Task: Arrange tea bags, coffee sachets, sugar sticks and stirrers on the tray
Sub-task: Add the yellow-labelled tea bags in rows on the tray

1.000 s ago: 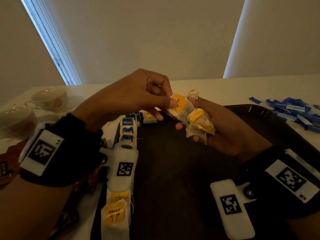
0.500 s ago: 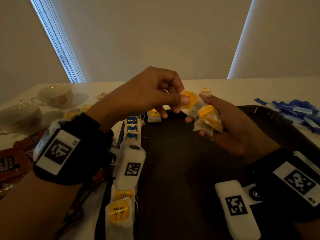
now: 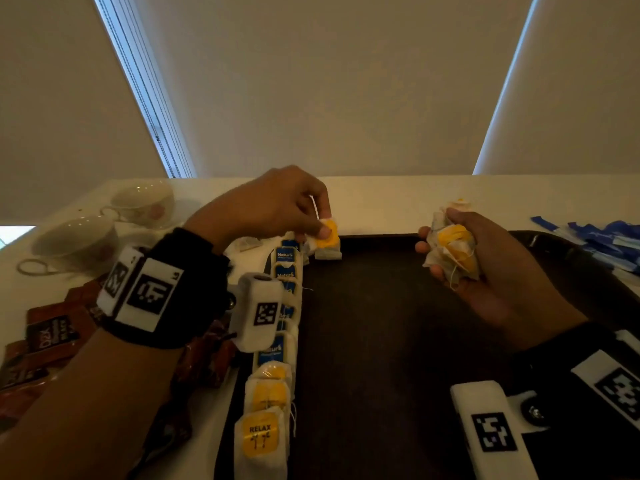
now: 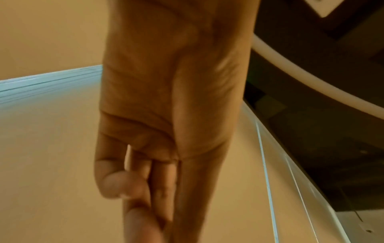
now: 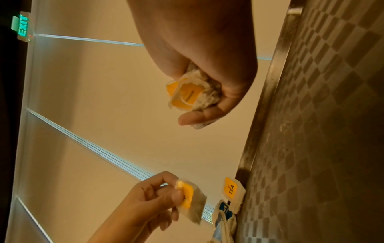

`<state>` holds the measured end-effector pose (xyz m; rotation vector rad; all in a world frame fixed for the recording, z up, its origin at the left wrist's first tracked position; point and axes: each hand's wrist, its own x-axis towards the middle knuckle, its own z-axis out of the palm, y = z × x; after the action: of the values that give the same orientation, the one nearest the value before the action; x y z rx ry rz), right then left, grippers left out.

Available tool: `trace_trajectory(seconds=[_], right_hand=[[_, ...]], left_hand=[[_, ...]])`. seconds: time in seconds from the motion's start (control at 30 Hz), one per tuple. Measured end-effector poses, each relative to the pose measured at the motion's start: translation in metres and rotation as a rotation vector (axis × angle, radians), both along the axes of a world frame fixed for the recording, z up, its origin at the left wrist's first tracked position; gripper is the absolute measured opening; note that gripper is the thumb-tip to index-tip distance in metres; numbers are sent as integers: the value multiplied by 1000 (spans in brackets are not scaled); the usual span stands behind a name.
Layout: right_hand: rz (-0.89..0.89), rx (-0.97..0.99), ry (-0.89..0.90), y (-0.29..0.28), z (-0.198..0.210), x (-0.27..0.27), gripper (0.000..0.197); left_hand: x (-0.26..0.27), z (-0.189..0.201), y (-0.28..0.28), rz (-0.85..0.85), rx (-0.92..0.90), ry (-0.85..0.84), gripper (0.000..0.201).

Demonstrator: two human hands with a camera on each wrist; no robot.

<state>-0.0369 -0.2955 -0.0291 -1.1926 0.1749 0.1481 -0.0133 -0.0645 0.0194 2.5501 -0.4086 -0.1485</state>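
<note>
My left hand (image 3: 311, 225) pinches one yellow-tagged tea bag (image 3: 327, 242) just above the far left corner of the dark tray (image 3: 381, 341). The right wrist view shows that tea bag (image 5: 192, 203) held between thumb and fingers. My right hand (image 3: 460, 258) grips a bunch of yellow tea bags (image 3: 452, 252) over the tray's far middle; they show crumpled in its fist (image 5: 193, 94). A row of blue and yellow tea bags (image 3: 277, 341) runs along the tray's left edge. The left wrist view shows only my fingers (image 4: 133, 180).
Brown coffee sachets (image 3: 52, 336) lie on the white table left of the tray. Two teacups (image 3: 138, 202) stand at the far left. Blue sugar sticks (image 3: 606, 237) are piled at the far right. A yellow TEA bag (image 5: 232, 190) leans at the tray's corner.
My hands have drawn apart: the left hand pulled one yellow tea bag from the bunch and carried it left to the tray's far corner. The right hand moved right with the rest.
</note>
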Motion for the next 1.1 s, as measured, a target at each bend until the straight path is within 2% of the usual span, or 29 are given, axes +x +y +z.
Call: trace_trajectory(seconds=[0.1, 0.23, 0.5, 0.63, 0.87, 0.97, 1.03, 1.1], right_hand=[[-7, 5, 12, -1, 0, 1, 26], [-7, 6, 26, 0, 0, 1, 27], [13, -27, 50, -1, 1, 2, 30], [41, -29, 46, -2, 2, 1, 23], [63, -31, 39, 0, 4, -1, 18], [75, -31, 46, 0, 5, -2, 20], [80, -32, 45, 0, 5, -2, 21], [82, -34, 45, 1, 5, -3, 20]], left_hand=[[3, 0, 5, -40, 31, 97, 14], [3, 2, 9, -68, -15, 135, 11], [26, -9, -13, -197, 283, 243, 12], [37, -21, -9, -171, 424, 92, 13], [45, -34, -9, -129, 428, -5, 28], [45, -36, -8, -104, 457, -116, 36], [43, -33, -9, -127, 412, -187, 29], [39, -30, -10, -206, 382, -169, 20]])
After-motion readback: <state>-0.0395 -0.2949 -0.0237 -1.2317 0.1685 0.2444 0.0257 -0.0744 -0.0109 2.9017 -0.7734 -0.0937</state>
